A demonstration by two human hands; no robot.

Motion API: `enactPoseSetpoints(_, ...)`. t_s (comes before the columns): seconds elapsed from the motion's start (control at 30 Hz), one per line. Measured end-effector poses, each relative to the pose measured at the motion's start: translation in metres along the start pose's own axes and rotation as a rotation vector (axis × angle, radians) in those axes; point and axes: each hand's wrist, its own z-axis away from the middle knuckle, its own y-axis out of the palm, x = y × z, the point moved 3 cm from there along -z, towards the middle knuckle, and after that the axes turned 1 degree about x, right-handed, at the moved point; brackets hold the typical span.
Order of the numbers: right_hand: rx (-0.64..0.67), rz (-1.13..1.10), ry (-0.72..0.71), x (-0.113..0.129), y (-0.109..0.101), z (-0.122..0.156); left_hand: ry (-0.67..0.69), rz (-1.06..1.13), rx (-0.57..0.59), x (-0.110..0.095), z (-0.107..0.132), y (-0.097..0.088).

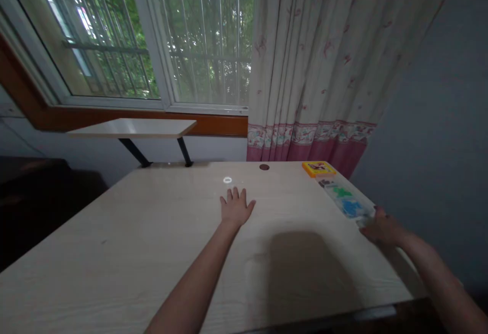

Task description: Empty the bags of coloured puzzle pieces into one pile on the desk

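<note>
From my remote seat I see the left hand (235, 208) over the pale wood-grain tabletop (163, 232), fingers spread, grasping nothing; the right hand (383, 228) is at the near end of the long, clear plastic box (354, 196) by the tabletop's right edge; I cannot tell whether its fingers grip; I judge the box light, stiff, slightly slippery, best held by its long sides.

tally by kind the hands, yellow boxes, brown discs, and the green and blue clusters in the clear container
Left hand and right hand: 2
Yellow box: 1
Brown disc: 1
Green cluster: 1
Blue cluster: 1
Total: 6
</note>
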Motion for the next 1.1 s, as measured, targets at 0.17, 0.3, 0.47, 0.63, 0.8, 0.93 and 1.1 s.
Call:
enactPoseSetpoints(0.17, 0.123, -0.09, -0.098, 0.038, -0.027, 0.032, 0.005, 0.025, 0.019, -0.001, -0.001, -0.001)
enactPoseSetpoints(0.3, 0.35, -0.455, -0.486, 0.119, -0.046, 0.055, 0.041, 0.096, 0.11, 0.006, -0.007, -0.008)
enactPoseSetpoints(0.47, 0.646, -1.112, -0.837, 0.24, -0.029, 0.054, 0.236, 0.257, 0.22, 0.031, -0.015, -0.022)
enactPoseSetpoints(0.63, 0.879, -1.562, -0.809, 0.334, 0.014, 0.044, 0.36, 0.621, 0.057, 0.058, -0.013, -0.036)
enactPoseSetpoints(0.8, 0.9, -1.509, -0.793, 0.402, 0.035, 0.054, 0.28, 0.853, -0.128, 0.079, -0.012, -0.05)
enactPoseSetpoints(0.93, 0.763, -1.405, -0.866, 0.442, 0.043, 0.063, 0.14, 0.877, -0.265, 0.104, -0.014, -0.055)
enactPoseSetpoints(1.1, 0.326, -1.218, -1.014, 0.459, 0.052, 0.069, -0.107, 1.079, -0.39, 0.148, -0.018, -0.043)
